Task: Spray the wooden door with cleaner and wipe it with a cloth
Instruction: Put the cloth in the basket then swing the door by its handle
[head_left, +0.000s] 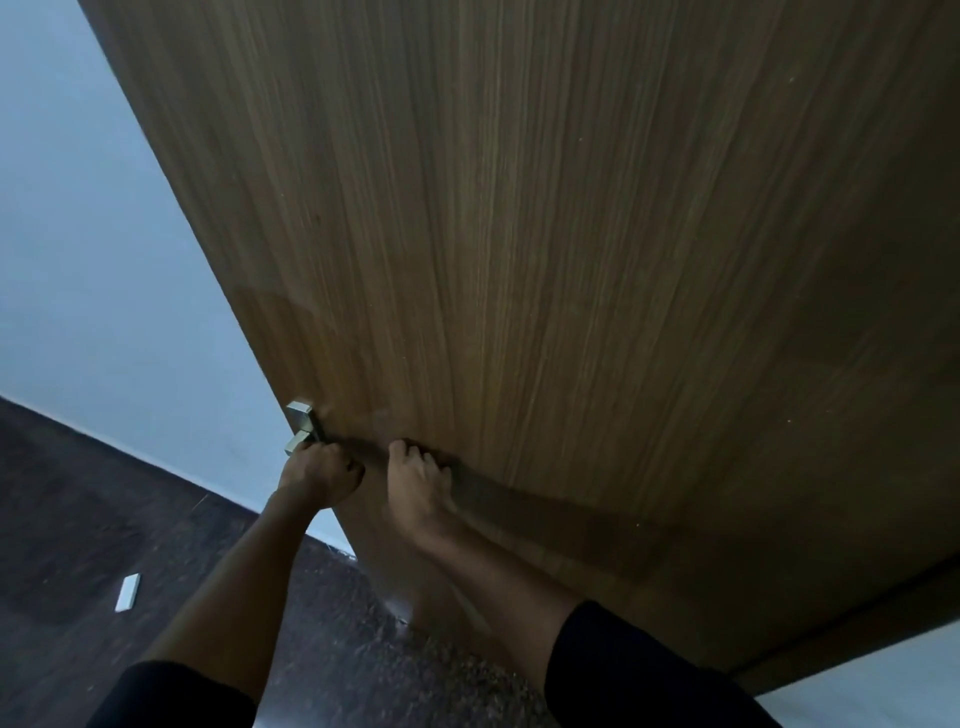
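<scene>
The wooden door (545, 234) fills most of the head view, brown with vertical grain. Its metal handle (304, 423) sticks out at the left edge, low in the frame. My left hand (322, 475) is closed around the lower part of that handle. My right hand (415, 488) lies flat against the door face just right of the handle, fingers spread and holding nothing. No spray bottle or cloth is in view.
A pale wall (93, 260) stands to the left of the door. Dark carpet (78, 519) covers the floor, with a small white rectangular object (128, 592) lying on it at the lower left. A strip of the door frame (857, 623) shows at the lower right.
</scene>
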